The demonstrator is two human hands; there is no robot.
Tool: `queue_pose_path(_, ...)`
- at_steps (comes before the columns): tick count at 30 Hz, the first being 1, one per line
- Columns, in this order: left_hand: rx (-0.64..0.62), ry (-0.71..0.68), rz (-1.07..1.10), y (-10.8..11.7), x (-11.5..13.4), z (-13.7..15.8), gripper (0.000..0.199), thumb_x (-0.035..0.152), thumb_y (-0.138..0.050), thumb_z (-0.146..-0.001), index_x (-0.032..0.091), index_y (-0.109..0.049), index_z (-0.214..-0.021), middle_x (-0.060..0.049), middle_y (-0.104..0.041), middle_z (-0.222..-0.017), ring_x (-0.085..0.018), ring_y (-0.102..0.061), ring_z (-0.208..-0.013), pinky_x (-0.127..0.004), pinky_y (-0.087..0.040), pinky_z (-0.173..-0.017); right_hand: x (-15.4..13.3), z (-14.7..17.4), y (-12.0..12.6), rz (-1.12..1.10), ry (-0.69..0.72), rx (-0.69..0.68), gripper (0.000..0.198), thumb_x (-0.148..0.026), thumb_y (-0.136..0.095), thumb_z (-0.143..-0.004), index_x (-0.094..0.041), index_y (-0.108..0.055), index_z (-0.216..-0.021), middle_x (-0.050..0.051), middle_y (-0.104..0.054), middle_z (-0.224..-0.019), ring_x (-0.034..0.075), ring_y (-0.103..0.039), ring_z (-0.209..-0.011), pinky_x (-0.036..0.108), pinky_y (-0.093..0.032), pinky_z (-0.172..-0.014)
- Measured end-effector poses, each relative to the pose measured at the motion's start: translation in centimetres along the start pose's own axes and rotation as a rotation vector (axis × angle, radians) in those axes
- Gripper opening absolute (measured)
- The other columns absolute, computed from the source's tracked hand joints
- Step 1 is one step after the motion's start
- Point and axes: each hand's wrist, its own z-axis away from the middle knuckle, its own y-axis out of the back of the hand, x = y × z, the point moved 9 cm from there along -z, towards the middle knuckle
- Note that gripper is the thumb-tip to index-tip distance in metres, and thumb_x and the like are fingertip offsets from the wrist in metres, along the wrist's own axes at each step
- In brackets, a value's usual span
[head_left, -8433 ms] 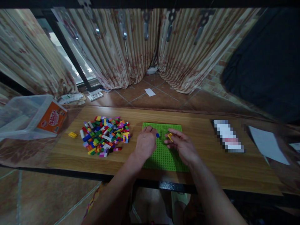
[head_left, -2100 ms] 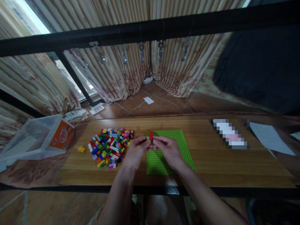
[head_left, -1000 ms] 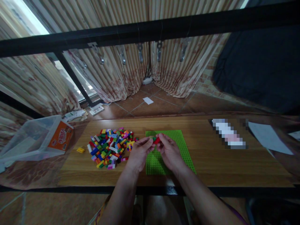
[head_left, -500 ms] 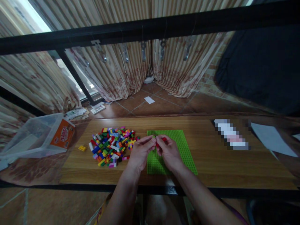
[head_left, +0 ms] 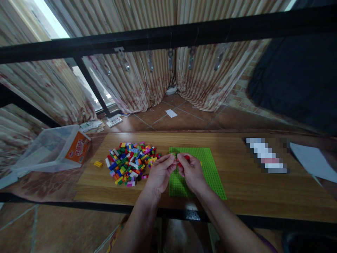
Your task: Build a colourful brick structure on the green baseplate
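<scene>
Over the green baseplate (head_left: pixel 210 179), my two hands meet with their fingertips close together. My right hand (head_left: pixel 192 172) is closed in a pinch on a red toy brick (head_left: pixel 183 160), partly covered by the fingers. My left hand (head_left: pixel 160 173) is pinched too, its fingertips right beside the red brick. Whatever small piece it holds is mostly hidden, though something dark shows between the two hands. A bit of yellow shows just past the right hand's knuckles. To the left of my left hand spreads a heap of mixed coloured toy bricks (head_left: pixel 131 163).
A lone yellow brick (head_left: pixel 98 164) lies left of the heap on the wooden table (head_left: pixel 244 189). Beyond the table's left end stands a clear plastic bin (head_left: pixel 52 151) with an orange label. A pixelated object (head_left: pixel 265 154) and a white sheet (head_left: pixel 313 161) are at the right. A black bar (head_left: pixel 158 37) crosses above.
The whole view has shifted slightly, so things sit a little further right. Both hands stay together over the baseplate, with fingers slightly repositioned around the pieces.
</scene>
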Motion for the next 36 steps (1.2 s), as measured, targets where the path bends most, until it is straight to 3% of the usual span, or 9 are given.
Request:
queue_pose_path(3,-0.005,-0.049,-0.087,0.4,1.0,0.0,0.025,0.028,-0.085,-0.058,0.013,-0.07,-0.073,-0.002,-0.067,-0.066,-0.008,-0.059,-0.059,-0.02,-0.048,-0.061,0.7,0.0,-0.5,-0.09,-0.052,-0.031,0.038,-0.048,-0.078,-0.062,-0.018,-0.055,-0.067,-0.008,-0.046,-0.049,0.004,-0.032,-0.038,0.016,-0.021,-0.033)
queue_pose_path(6,0.065,-0.26,-0.452,1.8,4.4,0.3,0.017,0.03,-0.076,-0.068,0.014,-0.07,-0.07,-0.001,-0.063,-0.063,-0.01,-0.055,-0.058,-0.022,-0.043,-0.06,1.7,-0.3,-1.2,-0.014,-0.094,-0.076,0.036,-0.048,-0.076,-0.064,-0.019,-0.055,-0.067,-0.007,-0.047,-0.052,0.004,-0.033,-0.04,0.017,-0.021,-0.034)
queue_pose_path(10,0.271,-0.49,-1.289,3.8,8.6,1.7,0.014,0.02,-0.061,-0.076,0.017,-0.067,-0.064,-0.002,-0.061,-0.065,-0.015,-0.056,-0.065,-0.025,-0.039,-0.064,2.0,-1.5,-2.7,0.505,0.047,-0.128,0.029,-0.048,-0.065,-0.074,-0.02,-0.06,-0.068,-0.005,-0.048,-0.047,0.01,-0.04,-0.04,0.023,-0.028,-0.04)
queue_pose_path(14,0.395,-0.393,-1.699,5.7,8.9,2.3,0.018,0.013,-0.052,-0.078,0.016,-0.069,-0.075,-0.01,-0.066,-0.084,-0.02,-0.061,-0.074,-0.028,-0.042,-0.068,1.9,-2.5,-6.3,1.122,0.294,-0.187,0.019,-0.032,-0.057,-0.081,-0.02,-0.064,-0.068,0.004,-0.063,-0.06,0.018,-0.056,-0.058,0.029,-0.037,-0.056)
queue_pose_path(19,0.403,-0.329,-1.731,5.9,8.3,2.4,0.025,0.008,-0.047,-0.079,0.011,-0.07,-0.09,-0.018,-0.066,-0.097,-0.023,-0.065,-0.081,-0.03,-0.046,-0.073,3.2,-2.7,-8.1,1.447,0.316,-0.184,0.016,-0.026,-0.054,-0.084,-0.017,-0.066,-0.079,0.01,-0.07,-0.074,0.023,-0.065,-0.071,0.031,-0.041,-0.064)
queue_pose_path(25,0.395,-0.364,-1.667,5.9,8.3,2.4,0.025,0.011,-0.049,-0.08,0.01,-0.068,-0.096,-0.019,-0.065,-0.102,-0.024,-0.066,-0.083,-0.031,-0.047,-0.072,3.2,-2.2,-7.9,1.31,0.344,-0.205,0.028,-0.035,-0.059,-0.082,-0.013,-0.066,-0.099,0.012,-0.072,-0.092,0.024,-0.067,-0.08,0.033,-0.047,-0.072)
queue_pose_path(29,0.432,-0.453,-1.591,6.4,9.9,3.1,0.021,0.017,-0.052,-0.082,0.014,-0.069,-0.094,-0.015,-0.067,-0.099,-0.023,-0.065,-0.085,-0.031,-0.047,-0.076,3.3,-1.9,-8.0,1.172,0.375,-0.243,0.035,-0.039,-0.054,-0.085,-0.013,-0.064,-0.106,0.014,-0.07,-0.1,0.022,-0.067,-0.078,0.036,-0.049,-0.074)
queue_pose_path(32,0.567,-0.513,-1.506,8.2,12.9,3.9,0.021,0.023,-0.053,-0.084,0.018,-0.07,-0.096,-0.011,-0.069,-0.099,-0.023,-0.064,-0.092,-0.03,-0.046,-0.082,3.8,-1.9,-7.5,1.024,0.332,-0.262,0.038,-0.043,-0.052,-0.085,-0.014,-0.064,-0.106,0.012,-0.071,-0.094,0.022,-0.067,-0.075,0.037,-0.051,-0.072)
queue_pose_path(36,0.954,-0.468,-1.387,13.7,17.5,4.7,0.034,0.036,-0.05,-0.087,0.017,-0.066,-0.111,-0.011,-0.07,-0.105,-0.025,-0.064,-0.097,-0.033,-0.045,-0.082,4.1,-1.9,-6.3,0.865,0.26,-0.24,0.039,-0.046,-0.052,-0.084,-0.017,-0.065,-0.107,0.007,-0.07,-0.082,0.02,-0.065,-0.064,0.035,-0.052,-0.062)
